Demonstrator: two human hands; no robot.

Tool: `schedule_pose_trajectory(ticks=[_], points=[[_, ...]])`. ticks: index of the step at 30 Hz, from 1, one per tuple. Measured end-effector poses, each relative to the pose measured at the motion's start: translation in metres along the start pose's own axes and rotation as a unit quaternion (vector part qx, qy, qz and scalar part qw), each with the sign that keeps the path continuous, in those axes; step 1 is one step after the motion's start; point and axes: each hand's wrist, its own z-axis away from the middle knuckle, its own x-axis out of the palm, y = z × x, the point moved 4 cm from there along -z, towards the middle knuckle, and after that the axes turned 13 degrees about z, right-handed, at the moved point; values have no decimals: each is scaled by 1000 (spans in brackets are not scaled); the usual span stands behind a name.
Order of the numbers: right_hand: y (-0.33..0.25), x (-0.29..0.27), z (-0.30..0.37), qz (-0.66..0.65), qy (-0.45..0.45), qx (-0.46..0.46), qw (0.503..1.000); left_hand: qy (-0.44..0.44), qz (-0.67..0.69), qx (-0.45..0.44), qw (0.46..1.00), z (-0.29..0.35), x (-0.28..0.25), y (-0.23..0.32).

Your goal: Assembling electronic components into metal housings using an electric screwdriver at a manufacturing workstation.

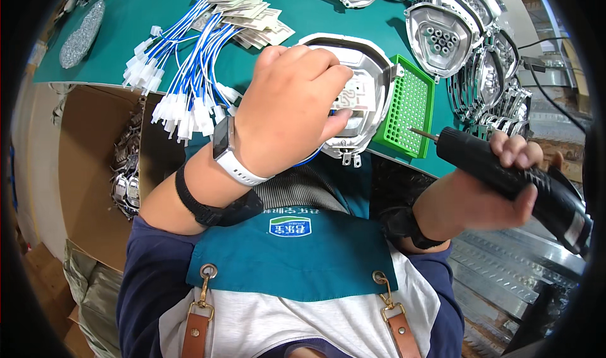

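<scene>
Teal apron (284, 266) nearest the lens, on leather straps. Beyond it, plenty for both hands: pinched in the left hand (287, 99), a pale circuit board (358, 97), inside a silver housing (363, 129) at the near edge of the surface (136, 33); gripped in the right hand (473, 200), a black electric screwdriver (467, 153), with its bit over the green basket (410, 102).

Could go sideways pretty easily, tbh. Loosen that pinch and might drop or skew the board. Swing the screwdriver too low and could snag the basket. Watch that blue wire (308, 160) by the left wrist too: could get trapped under the housing. Bump the housing and might tip it over the edge.

As for containers: basket perforated all over, too fine a pattern to tell about any small stuff inside. Cardboard box (88, 162) off left, with shiny metal parts (126, 187) in it. Far right, an open metal shell (454, 20) with small round pieces (442, 41) inside, loose or fixed, can't tell.
</scene>
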Motion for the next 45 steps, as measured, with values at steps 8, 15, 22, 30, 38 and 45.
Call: schedule_pose_trajectory(ticks=[8, 15, 22, 30, 38, 45], points=[[-1, 72, -6, -18, -93, -54, 994, 7, 0, -5, 1000, 1, -2, 1], [15, 94, -5, -11, -150, -36, 988, 3, 0, -14, 1000, 3, -2, -1], [18, 102, -5, 46, -111, -43, 992, 6, 7, -13, 1000, 4, -2, -1], [27, 114, -11, 57, -171, -39, 983, 12, 14, -9, 1000, 4, -3, -4], [33, 116, -14, -10, -136, 14, 991, 29, 16, 8, 999, 5, -2, -1], [-10, 64, -13, -177, -48, 56, 982, 9, 3, 6, 1000, 3, -5, 3]])
